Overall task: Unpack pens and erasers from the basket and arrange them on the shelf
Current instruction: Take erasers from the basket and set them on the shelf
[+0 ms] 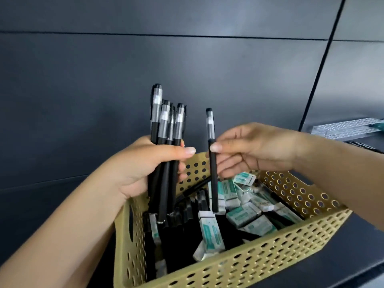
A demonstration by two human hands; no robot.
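Observation:
A gold perforated basket [259,256] sits on the dark shelf [342,265] in front of me. Inside lie several white-and-teal erasers [243,215] on the right and black pens [187,210] on the left. My left hand [143,169] grips a bundle of several black pens [166,129] upright above the basket's left side. My right hand [255,148] pinches a single black pen [213,163] between thumb and fingers, held upright just right of the bundle, its lower end hanging over the erasers.
A dark panelled back wall [187,69] rises behind the basket. At the right edge, packaged silvery goods [345,127] lie on the neighbouring shelf section beyond a dark vertical divider [318,80].

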